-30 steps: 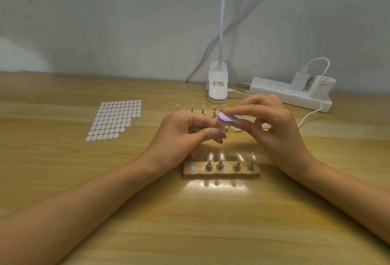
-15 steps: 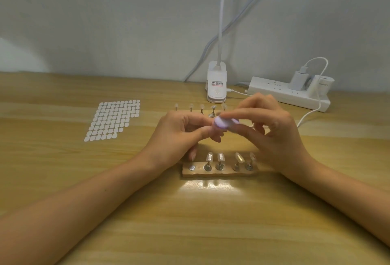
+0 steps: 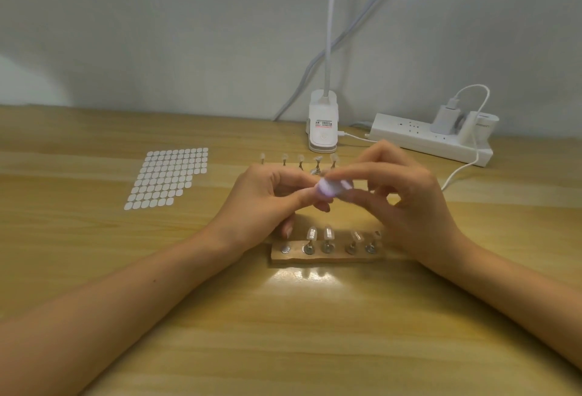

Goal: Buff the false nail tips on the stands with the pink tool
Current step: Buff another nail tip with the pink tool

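Right hand (image 3: 406, 194): pink tool (image 3: 330, 189) pinched in the grip (blurred).
Left hand (image 3: 267, 203): grip clenched on something; contents cannot be told.
Nail tips (image 3: 327, 233): four seen upright on wooden stand (image 3: 324, 257).

Near table (image 3: 283, 332) bare, open passage; both hands (image 3: 261, 206) crowd above wooden stand (image 3: 327, 257); sticker sheet (image 3: 168, 176) left; lamp base (image 3: 323, 126), power strip (image 3: 428, 140), cable (image 3: 456, 172) block the back.

Both hands, left (image 3: 267, 203) and right (image 3: 406, 197), meet fingertip to fingertip (forearms angled inward), fingers pinched.
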Available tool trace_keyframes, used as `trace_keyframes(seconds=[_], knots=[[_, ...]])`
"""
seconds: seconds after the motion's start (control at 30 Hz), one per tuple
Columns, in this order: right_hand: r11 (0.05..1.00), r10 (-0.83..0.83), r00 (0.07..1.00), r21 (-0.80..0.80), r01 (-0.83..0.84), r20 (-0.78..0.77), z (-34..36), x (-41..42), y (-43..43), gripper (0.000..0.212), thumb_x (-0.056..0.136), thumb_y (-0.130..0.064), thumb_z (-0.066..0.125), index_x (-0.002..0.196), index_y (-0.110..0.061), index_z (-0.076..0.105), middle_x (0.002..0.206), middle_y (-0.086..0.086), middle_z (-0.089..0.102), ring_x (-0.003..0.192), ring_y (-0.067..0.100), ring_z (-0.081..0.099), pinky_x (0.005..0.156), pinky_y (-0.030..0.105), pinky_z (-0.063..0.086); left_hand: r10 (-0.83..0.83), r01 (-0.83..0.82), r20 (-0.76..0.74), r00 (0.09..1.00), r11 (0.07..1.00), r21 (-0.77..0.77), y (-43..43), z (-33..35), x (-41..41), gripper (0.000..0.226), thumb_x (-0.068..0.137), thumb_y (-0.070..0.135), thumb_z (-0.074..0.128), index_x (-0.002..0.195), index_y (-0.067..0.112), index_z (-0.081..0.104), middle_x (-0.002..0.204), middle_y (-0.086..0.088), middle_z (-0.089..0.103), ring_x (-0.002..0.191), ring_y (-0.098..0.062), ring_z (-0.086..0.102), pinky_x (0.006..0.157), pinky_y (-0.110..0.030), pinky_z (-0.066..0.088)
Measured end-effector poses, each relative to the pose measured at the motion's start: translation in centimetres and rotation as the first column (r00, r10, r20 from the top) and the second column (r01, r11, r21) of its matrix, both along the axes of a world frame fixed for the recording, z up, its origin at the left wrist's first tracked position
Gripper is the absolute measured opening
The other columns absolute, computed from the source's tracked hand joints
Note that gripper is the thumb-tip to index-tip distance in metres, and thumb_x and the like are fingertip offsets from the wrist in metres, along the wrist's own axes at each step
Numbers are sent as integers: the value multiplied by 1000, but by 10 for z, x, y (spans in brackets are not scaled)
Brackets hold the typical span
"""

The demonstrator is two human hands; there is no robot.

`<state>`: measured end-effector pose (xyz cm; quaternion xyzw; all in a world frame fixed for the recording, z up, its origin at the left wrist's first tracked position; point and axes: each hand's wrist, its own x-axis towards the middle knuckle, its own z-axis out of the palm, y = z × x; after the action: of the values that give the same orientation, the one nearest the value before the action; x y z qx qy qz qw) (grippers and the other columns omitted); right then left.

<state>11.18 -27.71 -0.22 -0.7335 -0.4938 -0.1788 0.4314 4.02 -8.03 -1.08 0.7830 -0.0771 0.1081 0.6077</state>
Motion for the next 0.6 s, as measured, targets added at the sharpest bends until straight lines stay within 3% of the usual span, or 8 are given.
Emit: trace_keyframes(seconds=[0.07,0.17,0.3,0.4,0.53,0.6], knots=[[1000,21,999,-24,-20,50,-2,-1,1,22,87,-24,69,110,-23,72,89,-1,58,78,7,52,63,18,41,15,-15,-8,1000,1000,-7,0,-1,1,12,91,19,69,97,15,79,83,-3,78,36,-7,43,42,-16,38],[998,-50,997,30,52,-53,1,2,1,21,87,-26,66,107,-27,71,88,-4,59,77,4,47,65,22,37,18,-18,-6,1000,1000,-8,0,0,1,10,92,19,69,95,17,79,84,-2,78,38,-8,45,43,-15,40],[999,33,998,-15,-33,44,0,-2,1,24,86,-22,68,110,-21,72,89,0,58,79,-1,48,67,15,38,-1,0,-7,1000,1000,-23,-1,0,0,20,84,28,73,98,16,79,83,-3,78,38,-8,45,43,-15,40],[998,-9,996,57,15,-91,1,1,1,21,86,-28,67,107,-28,71,89,-5,59,77,4,49,64,23,38,7,-7,13,1000,1000,-8,0,0,0,14,86,28,71,93,19,79,84,-2,78,38,-8,46,44,-15,40],[999,45,999,8,-44,-21,-1,1,1,22,87,-26,67,109,-27,70,92,0,61,71,2,50,59,19,42,-19,19,30,999,1000,3,0,0,0,18,83,29,71,94,18,79,84,-1,78,38,-7,47,42,-13,38],[999,20,993,48,-15,-113,0,3,1,22,87,-27,66,108,-28,71,92,-1,61,73,7,52,60,25,44,-23,23,38,999,1000,-3,0,0,1,13,86,25,71,92,17,79,85,-2,78,37,-8,45,43,-13,39]])
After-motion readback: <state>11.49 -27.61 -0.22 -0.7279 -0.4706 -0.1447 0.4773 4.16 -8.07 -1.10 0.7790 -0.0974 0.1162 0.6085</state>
